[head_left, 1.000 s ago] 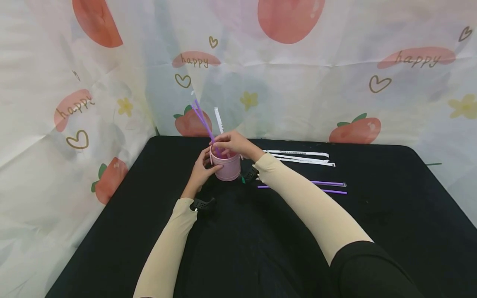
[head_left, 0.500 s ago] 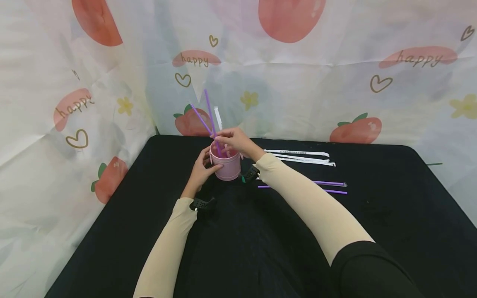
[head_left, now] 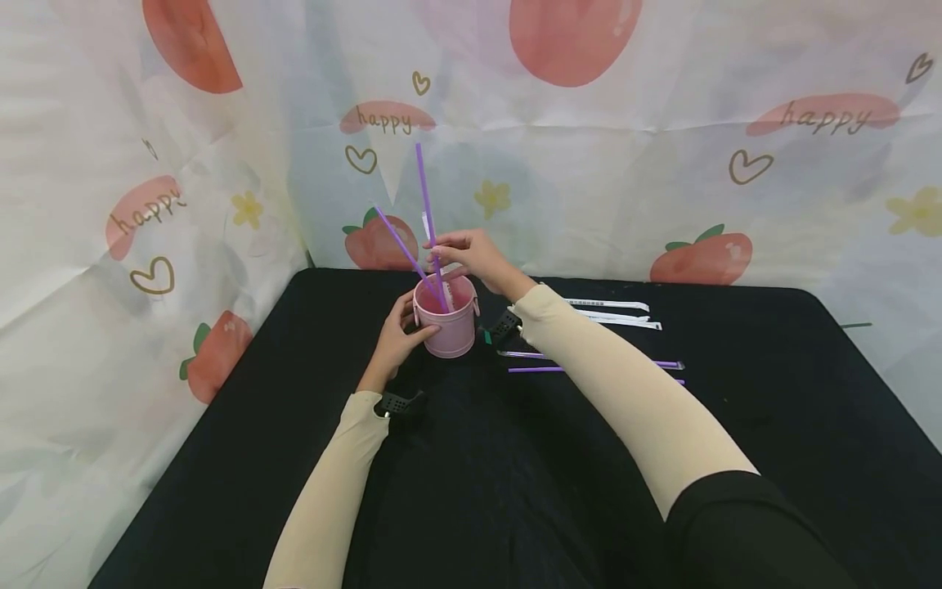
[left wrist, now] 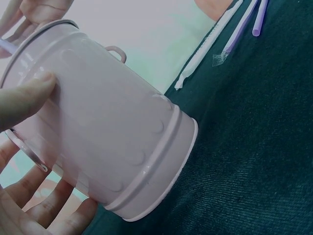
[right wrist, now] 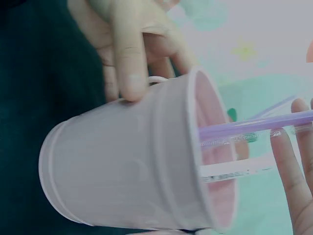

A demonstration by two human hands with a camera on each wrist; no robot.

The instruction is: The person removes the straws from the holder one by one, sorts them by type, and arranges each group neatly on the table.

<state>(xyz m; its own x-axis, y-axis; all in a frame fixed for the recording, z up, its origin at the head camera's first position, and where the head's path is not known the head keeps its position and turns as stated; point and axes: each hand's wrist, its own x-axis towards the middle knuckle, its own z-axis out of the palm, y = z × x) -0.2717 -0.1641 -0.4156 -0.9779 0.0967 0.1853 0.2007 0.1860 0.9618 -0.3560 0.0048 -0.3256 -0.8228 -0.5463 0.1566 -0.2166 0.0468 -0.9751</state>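
My left hand [head_left: 396, 339] holds a small pink bucket [head_left: 450, 331] upright on the table, its thumb on the near wall and fingers round the left side. Above the rim, my right hand [head_left: 477, 258] pinches a purple straw [head_left: 424, 184], nearly upright, with its lower end inside the bucket. A second purple straw [head_left: 396, 236] leans left out of the bucket. Inside the bucket there is also a white paper-wrapped straw [right wrist: 234, 169], partly hidden by the right hand in the head view. Clear printed film shows along the purple straw in the right wrist view.
Right of the bucket, several white paper-wrapped straws [head_left: 611, 316] lie on the black tabletop [head_left: 456, 474]. Nearer are purple straws [head_left: 535, 370], partly covered by the right forearm. A fruit-printed cloth [head_left: 574, 188] hangs behind the table and along its left side.
My right hand has risen and shifted slightly right. The purple straw in it has come up and turned more upright, away from the other purple straw. My left hand and the bucket stay put.
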